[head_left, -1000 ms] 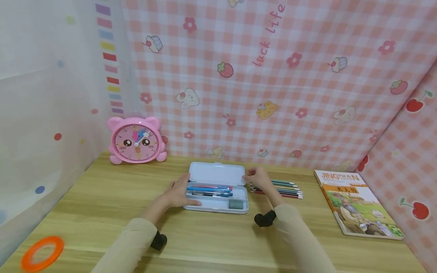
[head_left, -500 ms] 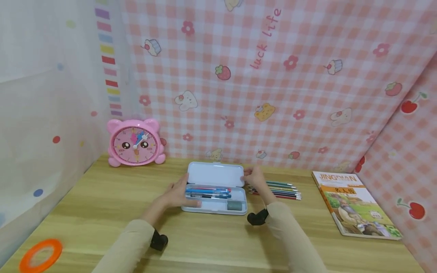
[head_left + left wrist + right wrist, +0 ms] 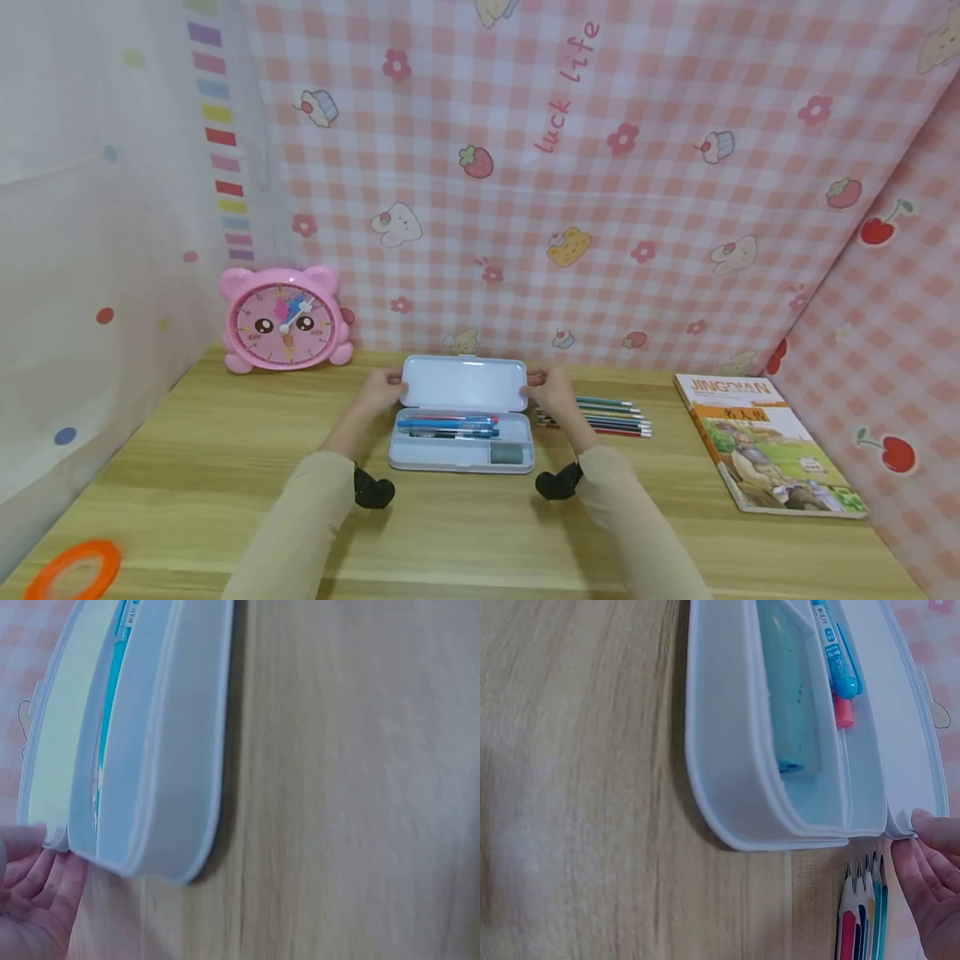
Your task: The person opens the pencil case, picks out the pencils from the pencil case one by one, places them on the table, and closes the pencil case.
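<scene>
A white pencil case [image 3: 438,452] lies on the table with its lid [image 3: 465,383] tipped back. My left hand [image 3: 377,393] pinches the lid's left end, the thumb on the inner face and the fingers behind, as the left wrist view shows. At the opposite end, my right hand [image 3: 557,398] pinches the lid the same way. Several pens [image 3: 446,427], blue and red among them, lie in the rear compartment. A greenish eraser [image 3: 506,454] sits in the small front right compartment. Sharpened pencils [image 3: 862,922] lie beside the case, near my right hand.
A pink clock [image 3: 285,333] stands at the back left. On the right lies a magazine [image 3: 772,454]. An orange ring [image 3: 105,567] is at the near left corner of the wooden table [image 3: 465,533]. Patterned cloth walls [image 3: 517,192] close off the back and sides.
My left hand has moved from the case's left side up to the lid's left end and now pinches it. My right hand stays at the lid's right end. The view has shifted slightly.
</scene>
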A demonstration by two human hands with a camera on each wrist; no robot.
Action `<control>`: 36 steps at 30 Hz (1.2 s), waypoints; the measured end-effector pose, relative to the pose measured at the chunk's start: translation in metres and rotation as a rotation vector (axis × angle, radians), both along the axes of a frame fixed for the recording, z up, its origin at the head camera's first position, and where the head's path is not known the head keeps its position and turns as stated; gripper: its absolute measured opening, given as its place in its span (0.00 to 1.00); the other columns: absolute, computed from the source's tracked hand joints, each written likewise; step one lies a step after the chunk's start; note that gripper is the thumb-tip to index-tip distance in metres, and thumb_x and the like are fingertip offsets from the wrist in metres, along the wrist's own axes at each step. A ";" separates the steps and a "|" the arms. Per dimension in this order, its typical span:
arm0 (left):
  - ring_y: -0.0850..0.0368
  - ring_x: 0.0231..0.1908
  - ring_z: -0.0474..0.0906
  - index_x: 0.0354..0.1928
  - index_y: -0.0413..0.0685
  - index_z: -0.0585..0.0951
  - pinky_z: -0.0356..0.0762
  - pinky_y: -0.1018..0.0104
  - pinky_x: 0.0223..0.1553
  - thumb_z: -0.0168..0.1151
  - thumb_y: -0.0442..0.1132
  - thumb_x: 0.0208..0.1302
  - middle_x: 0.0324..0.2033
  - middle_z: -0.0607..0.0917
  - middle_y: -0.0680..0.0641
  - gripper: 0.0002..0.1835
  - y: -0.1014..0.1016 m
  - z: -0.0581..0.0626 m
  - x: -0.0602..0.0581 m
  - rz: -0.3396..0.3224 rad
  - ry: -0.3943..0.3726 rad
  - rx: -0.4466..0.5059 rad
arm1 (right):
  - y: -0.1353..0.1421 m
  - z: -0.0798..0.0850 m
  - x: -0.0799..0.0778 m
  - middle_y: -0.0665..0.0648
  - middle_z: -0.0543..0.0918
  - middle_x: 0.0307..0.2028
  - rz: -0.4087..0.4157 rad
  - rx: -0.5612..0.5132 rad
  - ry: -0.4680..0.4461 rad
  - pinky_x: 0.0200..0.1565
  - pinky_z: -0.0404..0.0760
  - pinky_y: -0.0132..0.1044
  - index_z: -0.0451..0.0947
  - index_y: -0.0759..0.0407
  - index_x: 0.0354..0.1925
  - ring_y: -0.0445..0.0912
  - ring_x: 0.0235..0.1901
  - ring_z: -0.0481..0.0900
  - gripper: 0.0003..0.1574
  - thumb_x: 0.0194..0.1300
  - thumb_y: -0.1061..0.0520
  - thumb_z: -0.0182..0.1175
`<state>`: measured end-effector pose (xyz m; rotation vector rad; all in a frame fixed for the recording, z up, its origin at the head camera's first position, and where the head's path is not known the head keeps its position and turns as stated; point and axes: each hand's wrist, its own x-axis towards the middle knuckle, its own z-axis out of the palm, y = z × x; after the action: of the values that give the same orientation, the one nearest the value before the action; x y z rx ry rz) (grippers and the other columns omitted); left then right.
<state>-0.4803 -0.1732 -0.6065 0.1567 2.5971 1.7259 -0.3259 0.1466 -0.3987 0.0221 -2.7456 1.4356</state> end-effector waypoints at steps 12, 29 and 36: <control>0.53 0.39 0.82 0.50 0.33 0.78 0.82 0.62 0.38 0.62 0.35 0.56 0.40 0.84 0.37 0.19 0.007 0.020 0.013 0.049 -0.058 0.104 | 0.040 -0.093 -0.081 0.63 0.85 0.31 0.060 -0.076 0.061 0.29 0.82 0.37 0.79 0.70 0.44 0.48 0.30 0.82 0.22 0.48 0.63 0.69; 0.55 0.34 0.82 0.51 0.37 0.77 0.83 0.59 0.36 0.67 0.31 0.50 0.45 0.81 0.36 0.23 0.017 0.080 0.059 0.118 -0.150 0.261 | 0.013 -0.010 -0.010 0.74 0.76 0.49 -0.002 -0.213 -0.105 0.45 0.81 0.44 0.67 0.70 0.58 0.60 0.48 0.77 0.28 0.57 0.71 0.56; 0.66 0.26 0.77 0.52 0.25 0.72 0.82 0.63 0.37 0.60 0.29 0.57 0.48 0.78 0.28 0.21 0.040 0.189 0.155 0.132 -0.091 0.178 | 0.019 -0.003 -0.004 0.72 0.71 0.55 0.038 -0.330 -0.153 0.50 0.78 0.48 0.66 0.69 0.59 0.59 0.50 0.76 0.27 0.64 0.58 0.54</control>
<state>-0.3256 -0.1332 -0.4177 -0.0904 2.4393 1.9568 -0.3302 0.1658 -0.4015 -0.0479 -2.5919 1.9583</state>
